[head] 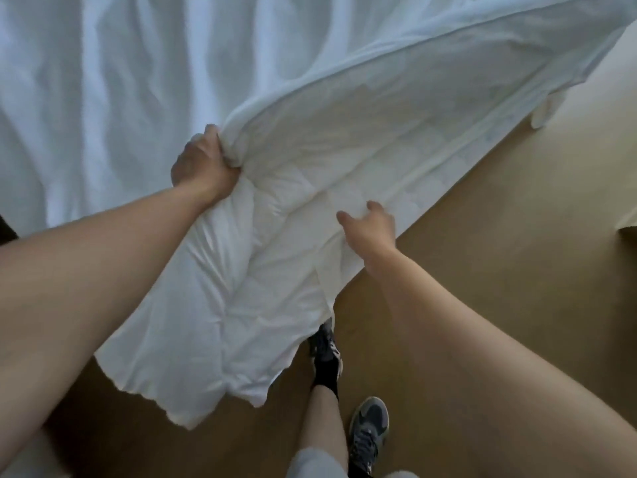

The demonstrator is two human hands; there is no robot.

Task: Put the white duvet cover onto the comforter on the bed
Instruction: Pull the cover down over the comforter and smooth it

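The white duvet cover (138,81) lies wrinkled across the bed and fills the upper half of the view. Its edge is lifted, and the quilted white comforter (275,270) shows beneath it, hanging off the bed's side toward the floor. My left hand (203,163) is shut on a bunch of the cover's edge at the comforter's top fold. My right hand (370,225) rests on the comforter near its lower edge, fingers spread and curled slightly, holding nothing that I can see.
A tan floor (482,236) runs along the bed's right side. My two feet in dark sneakers (367,429) stand on it below the hanging comforter. A pale object (629,236) sits at the right edge.
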